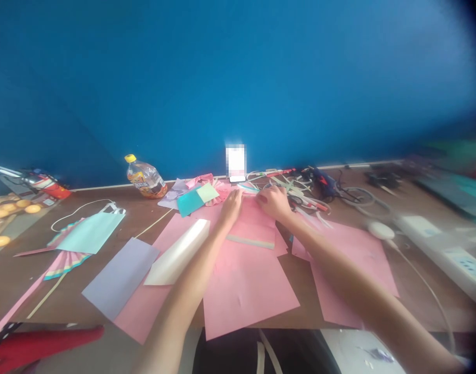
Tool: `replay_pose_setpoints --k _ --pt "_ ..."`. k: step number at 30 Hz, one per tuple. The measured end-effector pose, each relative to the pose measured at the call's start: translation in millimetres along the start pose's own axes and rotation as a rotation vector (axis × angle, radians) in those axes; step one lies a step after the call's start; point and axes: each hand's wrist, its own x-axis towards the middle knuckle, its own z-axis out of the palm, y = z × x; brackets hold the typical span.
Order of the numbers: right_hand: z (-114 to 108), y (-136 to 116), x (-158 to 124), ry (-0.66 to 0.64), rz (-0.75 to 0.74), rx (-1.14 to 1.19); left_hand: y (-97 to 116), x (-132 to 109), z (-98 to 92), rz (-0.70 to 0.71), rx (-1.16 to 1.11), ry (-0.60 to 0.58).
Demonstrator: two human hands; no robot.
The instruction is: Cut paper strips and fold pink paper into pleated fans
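Between my hands lies a sheet of pink paper (253, 221) with a pale striped strip along its near edge. My left hand (232, 205) is closed at the sheet's far left corner. At the far right corner my right hand (276, 202) has its fingers bent and pressed together on the paper's far edge; the fingertips are partly hidden. Beneath that sheet is a larger pink sheet (246, 296) on the brown table. A rolled or folded white paper (179, 254) lies left of my left forearm, beside a lavender sheet (121, 278).
A phone (236, 162) with a bright screen stands against the blue wall. Farther left are a tilted bottle (144, 179) and a light-blue paper bag (92, 232) with a pleated paper piece. Scraps and cables lie right of my hands, near a power strip (436, 244).
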Motion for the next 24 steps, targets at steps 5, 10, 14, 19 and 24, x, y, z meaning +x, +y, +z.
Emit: replay_pose_setpoints --k 5,10,14,19,24 --pt "-0.4 -3.5 0.0 -0.044 0.023 0.009 5.7 0.3 -3.5 -0.019 0.053 -0.053" --pt "1.7 1.8 2.7 -0.092 0.134 0.12 14.1 1.2 -10.0 -0.088 0.074 -0.088" --pt "2.9 5.8 3.5 -0.095 0.13 0.105 16.2 1.3 -12.6 -0.077 0.096 -0.122" --pt "4.4 7.6 3.2 -0.107 0.134 0.1 13.2 -0.1 -11.3 -0.039 0.096 -0.098" --pt "5.1 8.7 2.9 -0.126 0.153 0.134 11.0 -0.2 -9.3 -0.026 0.035 -0.057"
